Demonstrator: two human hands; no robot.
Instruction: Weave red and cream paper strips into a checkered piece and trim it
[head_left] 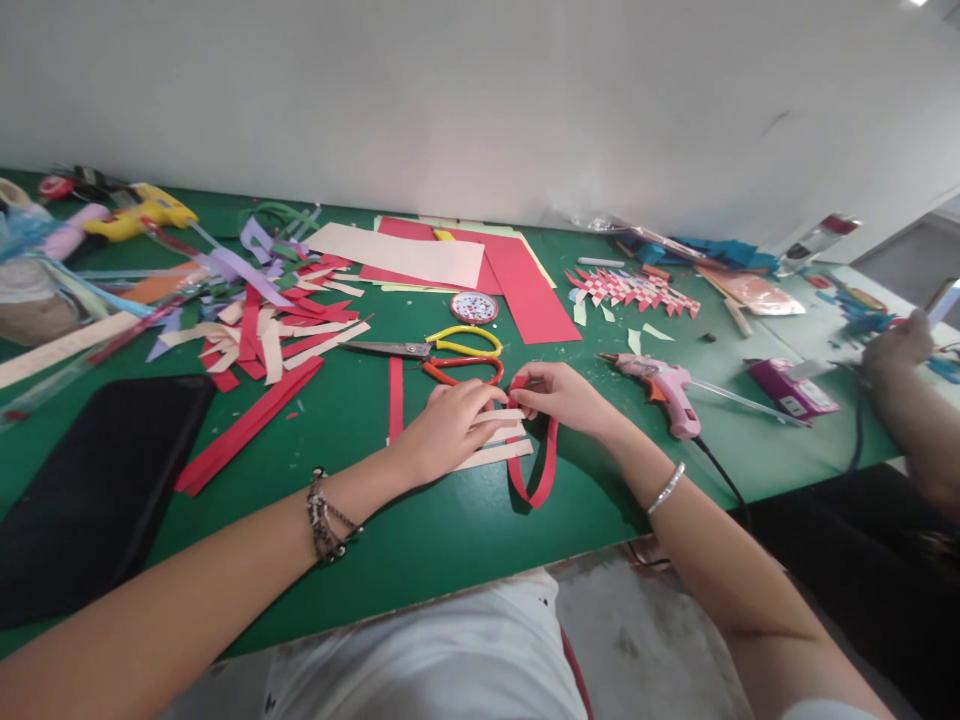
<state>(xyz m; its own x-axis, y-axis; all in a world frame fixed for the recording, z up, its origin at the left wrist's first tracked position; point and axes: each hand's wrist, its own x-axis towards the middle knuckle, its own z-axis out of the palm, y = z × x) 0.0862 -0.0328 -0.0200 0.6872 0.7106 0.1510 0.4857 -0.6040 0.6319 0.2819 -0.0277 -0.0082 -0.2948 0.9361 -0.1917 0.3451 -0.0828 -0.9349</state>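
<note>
On the green table, my left hand (459, 425) bends over several cream paper strips (495, 455) lying side by side, its fingers and thumb pressed against them. A red paper strip (546, 470) hangs in a loop at their right end. My right hand (559, 395) pinches this red strip between thumb and fingers, close to the left fingertips. Part of the cream strips is hidden under my left hand. Just beyond my hands lie scissors (427, 350) with one yellow and one orange handle loop. Another red strip (396, 398) lies left of my left hand.
A pink glue gun (664, 388) with a cable lies at right, near a purple box (791, 387). Farther back are a red-and-white woven paper piece (637, 290) and paper sheets (397, 255). Paper scraps (262, 330) and a black tablet-like slab (105, 480) occupy the left. Another person's hand (896, 350) holds a phone.
</note>
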